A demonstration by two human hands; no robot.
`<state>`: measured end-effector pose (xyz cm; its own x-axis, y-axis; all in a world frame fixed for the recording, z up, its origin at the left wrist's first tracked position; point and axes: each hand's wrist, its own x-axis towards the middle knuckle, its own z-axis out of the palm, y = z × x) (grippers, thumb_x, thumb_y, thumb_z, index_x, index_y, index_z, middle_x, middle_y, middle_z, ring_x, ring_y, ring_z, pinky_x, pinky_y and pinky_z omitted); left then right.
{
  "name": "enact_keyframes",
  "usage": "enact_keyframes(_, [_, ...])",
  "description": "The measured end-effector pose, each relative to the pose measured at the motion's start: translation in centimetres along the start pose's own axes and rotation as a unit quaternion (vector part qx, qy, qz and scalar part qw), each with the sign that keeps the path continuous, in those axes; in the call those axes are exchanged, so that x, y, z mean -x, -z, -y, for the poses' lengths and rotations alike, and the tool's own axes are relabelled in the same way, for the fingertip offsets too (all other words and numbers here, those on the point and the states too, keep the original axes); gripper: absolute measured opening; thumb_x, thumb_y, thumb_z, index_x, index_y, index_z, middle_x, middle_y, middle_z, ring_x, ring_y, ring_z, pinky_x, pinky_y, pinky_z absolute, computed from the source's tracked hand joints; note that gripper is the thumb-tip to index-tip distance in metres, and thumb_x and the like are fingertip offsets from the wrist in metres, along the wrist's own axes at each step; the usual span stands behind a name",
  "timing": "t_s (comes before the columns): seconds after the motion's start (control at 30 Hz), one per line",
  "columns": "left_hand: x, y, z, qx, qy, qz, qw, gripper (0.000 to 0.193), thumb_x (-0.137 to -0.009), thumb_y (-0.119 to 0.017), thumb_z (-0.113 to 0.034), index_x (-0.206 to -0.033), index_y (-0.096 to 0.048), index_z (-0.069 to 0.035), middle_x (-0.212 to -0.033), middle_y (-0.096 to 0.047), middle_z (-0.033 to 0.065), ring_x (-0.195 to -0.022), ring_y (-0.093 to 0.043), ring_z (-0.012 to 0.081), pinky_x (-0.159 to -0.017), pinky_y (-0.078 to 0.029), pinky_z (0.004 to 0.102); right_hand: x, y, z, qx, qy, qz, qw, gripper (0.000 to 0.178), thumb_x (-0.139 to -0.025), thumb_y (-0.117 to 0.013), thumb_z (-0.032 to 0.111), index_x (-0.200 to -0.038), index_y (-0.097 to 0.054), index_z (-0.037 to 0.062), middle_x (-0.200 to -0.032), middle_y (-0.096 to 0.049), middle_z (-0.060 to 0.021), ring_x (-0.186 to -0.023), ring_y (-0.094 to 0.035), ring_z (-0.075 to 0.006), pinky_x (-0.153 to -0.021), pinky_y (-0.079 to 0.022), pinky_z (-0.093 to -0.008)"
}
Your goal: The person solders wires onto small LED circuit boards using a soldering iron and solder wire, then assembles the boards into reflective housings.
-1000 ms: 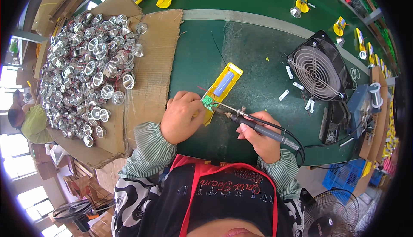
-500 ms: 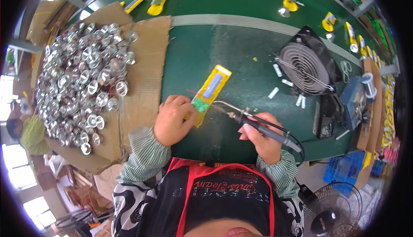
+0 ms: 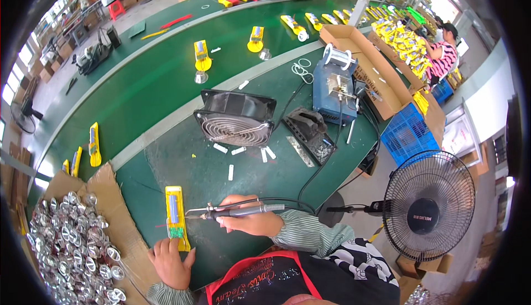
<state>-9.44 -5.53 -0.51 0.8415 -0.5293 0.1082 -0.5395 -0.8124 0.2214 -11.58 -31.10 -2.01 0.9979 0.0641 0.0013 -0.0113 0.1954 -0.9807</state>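
One yellow plastic case (image 3: 181, 211) lies on the tabletop (image 3: 254, 178) close to the near edge, toward the left corner, just beside the cardboard (image 3: 113, 194); its long sides run from near to far. It carries a blue battery (image 3: 173, 209) along its middle and a green circuit board (image 3: 176, 232) nearer the person, with a thin red wire (image 3: 161, 226) poking out to the left. The shell looks light, stiff and rather smooth, so it would probably slide if nudged; the battery likely gives it most of its weight. The board and wire seem the delicate parts, so the best hold is likely on the shell's side rims or its bare near end. The left hand (image 3: 172, 263) is partly open, fingertips on the near end of the case and thumb spread apart by its right side; whether the thumb presses cannot be told. The right hand (image 3: 251, 223) is closed around the grey handle of a soldering iron (image 3: 243, 211), held roughly level, its tip pointing left, right at the case's right rim beside the battery. Whether the tip touches is too fine to tell.
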Motion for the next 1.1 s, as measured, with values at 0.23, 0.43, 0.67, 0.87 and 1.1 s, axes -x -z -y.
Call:
enact_keyframes(0.23, [-7.2, 0.8, 4.0, 0.136, 0.003, -0.082, 0.987, 0.035, -0.073, -0.067, -0.007, -0.103, -0.053, 0.002, -0.095, -0.054, 0.0195, -0.086, -0.055, 0.0364, -0.074, -0.045, 0.0409, -0.8, 0.6, 0.7, 0.003, 0.0, -0.018, 1.0, 0.014, -0.085, -0.06, 0.013, -0.09, -0.055, 0.0003, -0.069, -0.058, -0.002, -0.062, -0.058, -0.0082, -0.055, -0.047, -0.0241])
enact_keyframes(0.43, [-22.1, -3.0, 7.9, 0.159, -0.052, -0.126, 0.978, 0.029, -0.08, -0.065, -0.017, -0.101, -0.056, 0.001, -0.095, -0.057, 0.0183, -0.085, -0.056, 0.0336, -0.074, -0.046, 0.0394, -1.1, 1.4, 0.2, 0.024, -0.014, -0.055, 0.998, 0.014, -0.085, -0.062, 0.014, -0.089, -0.056, 0.0016, -0.068, -0.059, -0.0016, -0.06, -0.058, -0.0077, -0.054, -0.046, -0.0237])
enact_keyframes(0.67, [-39.2, -6.6, 6.3, 0.357, 0.133, 0.079, 0.921, 0.049, -0.082, -0.063, -0.027, -0.123, -0.051, -0.001, -0.104, -0.061, 0.0144, -0.097, -0.057, 0.0257, -0.085, -0.045, 0.035, -2.5, 2.4, 0.5, 0.01, -0.074, -0.084, 0.994, 0.016, -0.084, -0.062, 0.016, -0.091, -0.057, 0.0019, -0.069, -0.059, -0.0017, -0.061, -0.058, -0.0077, -0.056, -0.047, -0.0232])
enact_keyframes(0.87, [-41.1, -7.9, 18.0, 0.047, 0.012, -0.144, 0.988, 0.059, -0.078, -0.062, -0.014, -0.132, -0.04, -0.006, -0.135, -0.039, 0.0175, -0.126, -0.038, 0.0305, -0.104, -0.033, 0.0397, -3.0, 2.7, 0.4, 0.026, -0.094, -0.072, 0.993, 0.017, -0.085, -0.062, 0.019, -0.091, -0.056, 0.0034, -0.068, -0.06, -0.0011, -0.061, -0.059, -0.0078, -0.056, -0.047, -0.024])
enact_keyframes(1.1, [-30.9, -1.9, 28.5, -0.24, 0.41, -0.012, 0.88, 0.073, -0.082, -0.061, -0.028, -0.142, -0.021, -0.019, -0.143, -0.031, 0.0119, -0.124, -0.038, 0.04, -0.095, -0.041, 0.0494, -2.6, 2.4, -0.3, 0.02, -0.089, -0.073, 0.993, 0.018, -0.085, -0.062, 0.019, -0.09, -0.056, 0.0034, -0.068, -0.059, -0.001, -0.061, -0.059, -0.0076, -0.056, -0.047, -0.0242])
